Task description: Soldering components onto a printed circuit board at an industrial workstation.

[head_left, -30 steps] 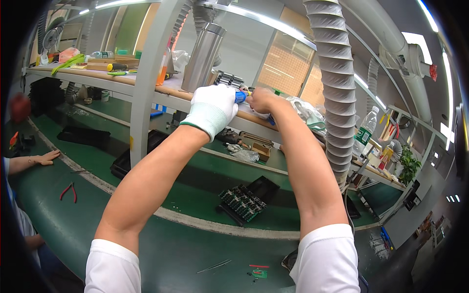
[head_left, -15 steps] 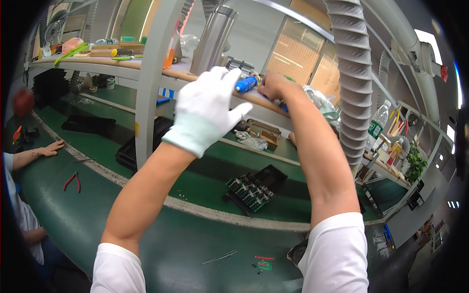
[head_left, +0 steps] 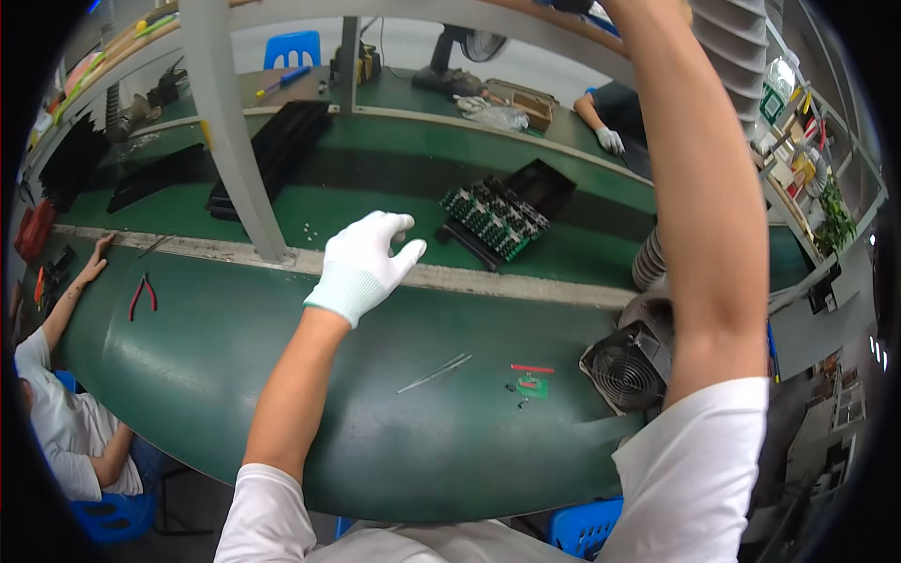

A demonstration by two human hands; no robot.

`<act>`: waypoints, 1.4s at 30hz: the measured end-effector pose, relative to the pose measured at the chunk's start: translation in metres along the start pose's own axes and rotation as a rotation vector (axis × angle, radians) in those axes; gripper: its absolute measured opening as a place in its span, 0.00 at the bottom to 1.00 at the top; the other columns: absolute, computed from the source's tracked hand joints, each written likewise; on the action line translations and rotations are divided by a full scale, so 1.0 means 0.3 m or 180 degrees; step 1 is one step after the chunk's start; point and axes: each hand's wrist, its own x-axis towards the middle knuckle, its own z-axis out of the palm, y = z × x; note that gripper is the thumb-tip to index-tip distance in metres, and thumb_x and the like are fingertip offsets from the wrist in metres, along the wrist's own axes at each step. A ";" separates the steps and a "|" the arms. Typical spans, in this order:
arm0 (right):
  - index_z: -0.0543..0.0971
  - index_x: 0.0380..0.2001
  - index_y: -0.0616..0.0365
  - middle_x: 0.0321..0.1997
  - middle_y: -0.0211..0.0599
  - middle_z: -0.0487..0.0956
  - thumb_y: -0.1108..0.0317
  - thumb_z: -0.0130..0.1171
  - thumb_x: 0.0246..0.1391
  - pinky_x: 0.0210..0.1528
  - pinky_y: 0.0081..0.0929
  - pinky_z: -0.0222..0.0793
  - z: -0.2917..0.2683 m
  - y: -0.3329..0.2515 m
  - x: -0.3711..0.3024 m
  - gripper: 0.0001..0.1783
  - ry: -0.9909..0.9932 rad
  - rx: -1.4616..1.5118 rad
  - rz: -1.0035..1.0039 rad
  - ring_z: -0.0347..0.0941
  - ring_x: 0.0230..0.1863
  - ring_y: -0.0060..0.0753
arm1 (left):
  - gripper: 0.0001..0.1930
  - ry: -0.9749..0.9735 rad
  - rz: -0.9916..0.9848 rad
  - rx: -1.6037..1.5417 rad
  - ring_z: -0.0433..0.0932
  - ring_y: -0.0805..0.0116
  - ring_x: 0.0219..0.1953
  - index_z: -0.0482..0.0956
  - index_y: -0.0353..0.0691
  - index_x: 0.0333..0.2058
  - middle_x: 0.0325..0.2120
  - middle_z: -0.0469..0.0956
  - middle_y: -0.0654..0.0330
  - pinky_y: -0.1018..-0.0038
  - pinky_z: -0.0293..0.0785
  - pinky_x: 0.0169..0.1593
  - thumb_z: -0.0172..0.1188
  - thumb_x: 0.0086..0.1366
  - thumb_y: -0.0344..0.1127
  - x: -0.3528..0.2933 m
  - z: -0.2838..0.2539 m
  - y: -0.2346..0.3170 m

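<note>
My left hand [head_left: 363, 258], in a white knit glove with a pale green cuff, hovers over the light strip along the green work surface [head_left: 235, 347]. Its fingers bend slightly, thumb apart, with nothing in them. Beyond it to the right, a black tray or frame carries several green circuit boards [head_left: 495, 218]. My right arm [head_left: 699, 197] reaches up to the shelf; that hand is mostly cut off by the top edge and its fingers do not show. Nearer me lie a pair of thin metal rods [head_left: 434, 372], a red stick [head_left: 532, 369] and a small green board [head_left: 533, 386].
A black fan [head_left: 627, 372] stands right, beneath my right arm. A grey post [head_left: 230, 122] rises at left. Red-handled pliers [head_left: 143, 296] lie near a co-worker [head_left: 70, 422]. Another person's gloved hand [head_left: 610, 141] is at the far side. Long black panels [head_left: 272, 159] lie beyond.
The view has tipped downward. My left hand has come down from beside the shelf to above the work surface. My right arm stays raised, its hand now mostly out of view.
</note>
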 end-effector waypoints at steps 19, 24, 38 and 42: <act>0.80 0.39 0.70 0.36 0.49 0.82 0.57 0.72 0.50 0.31 0.28 0.78 0.811 0.239 -1.295 0.24 0.0606 0.2995 0.5872 0.79 0.29 0.34 | 0.33 -0.0514 -0.0603 -0.0786 0.81 0.52 0.51 0.78 0.29 0.52 0.49 0.81 0.47 0.67 0.75 0.55 0.59 0.65 0.57 0.503 0.734 -0.387; 0.81 0.36 0.69 0.29 0.39 0.80 0.61 0.72 0.50 0.27 0.24 0.75 0.753 0.250 -1.261 0.20 0.1120 0.2838 0.5560 0.74 0.25 0.27 | 0.27 -0.0261 -0.1074 -0.1265 0.82 0.55 0.44 0.83 0.33 0.46 0.43 0.84 0.50 0.69 0.76 0.50 0.62 0.63 0.54 0.493 0.676 -0.270; 0.79 0.39 0.70 0.25 0.43 0.82 0.60 0.78 0.42 0.25 0.22 0.77 0.512 0.122 -1.191 0.28 -0.2608 0.1897 0.4166 0.77 0.21 0.27 | 0.22 -0.0645 -0.1293 -0.1091 0.78 0.67 0.33 0.81 0.32 0.45 0.39 0.82 0.53 0.74 0.75 0.40 0.64 0.62 0.47 -0.201 0.278 -0.246; 0.77 0.52 0.66 0.43 0.47 0.84 0.42 0.77 0.32 0.45 0.33 0.77 0.667 0.491 -1.114 0.48 -0.1207 0.0483 0.3575 0.81 0.40 0.43 | 0.21 -0.0302 -0.0980 -0.0832 0.79 0.65 0.34 0.81 0.35 0.45 0.38 0.81 0.56 0.74 0.75 0.41 0.64 0.62 0.47 -0.237 0.330 -0.242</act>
